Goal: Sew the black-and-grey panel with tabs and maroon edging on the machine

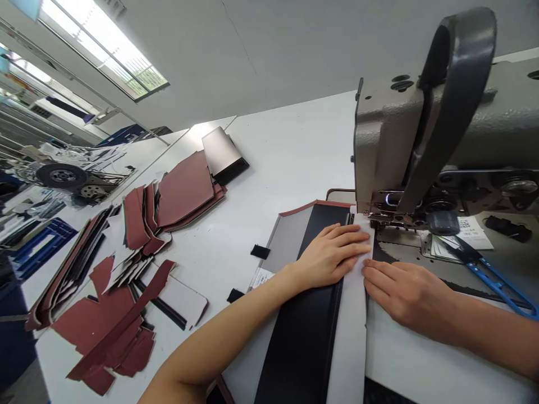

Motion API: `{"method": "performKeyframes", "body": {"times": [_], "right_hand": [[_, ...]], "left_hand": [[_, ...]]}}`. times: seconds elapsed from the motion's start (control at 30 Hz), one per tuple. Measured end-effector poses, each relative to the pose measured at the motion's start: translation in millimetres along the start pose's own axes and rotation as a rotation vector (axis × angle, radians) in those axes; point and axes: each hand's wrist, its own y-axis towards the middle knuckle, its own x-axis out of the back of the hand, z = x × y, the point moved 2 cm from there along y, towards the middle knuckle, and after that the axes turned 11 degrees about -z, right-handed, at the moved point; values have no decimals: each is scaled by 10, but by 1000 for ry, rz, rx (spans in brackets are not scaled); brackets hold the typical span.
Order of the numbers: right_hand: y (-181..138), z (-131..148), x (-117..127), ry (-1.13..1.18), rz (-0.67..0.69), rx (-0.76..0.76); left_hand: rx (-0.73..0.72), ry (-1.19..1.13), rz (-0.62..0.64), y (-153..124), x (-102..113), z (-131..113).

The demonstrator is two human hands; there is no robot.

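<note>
My left hand lies flat with fingers stretched out, on the black band and white strip of a sewn panel. This panel has a grey mesh-like part, a dark red edge and a wide black band. Along its right side runs a white strip, its far end at the needle area of a sewing machine. At the right edge of that strip my right hand has its fingers pressed together on it; the thumb is hidden. The needle itself cannot be made out.
Blue thread snips and a white label lie right of the needle area. On the white table, dark red cut pieces are stacked at left, with loose scraps nearer. A metallic block sits at the back.
</note>
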Motion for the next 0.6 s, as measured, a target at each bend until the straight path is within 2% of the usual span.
{"method": "performKeyframes", "body": {"times": [0.13,0.23,0.3,0.4,0.5,0.6], "right_hand": [[17,-170,-24,-16,-9,-12],[-2,-167,20,-5,-5,-86],[-45,-35,90,30,3,-175],[-141,310,209,147,5,-264],[-209,626,289,144,-24,-281],[-223,781,315,160,-43,-276]], "left_hand": [[-1,30,-17,129,-25,97],[16,49,-5,195,-42,132],[17,53,0,186,-28,109],[-36,10,8,48,39,-24],[-85,-65,10,-196,140,-223],[-95,-101,-10,-419,217,-394]]}}
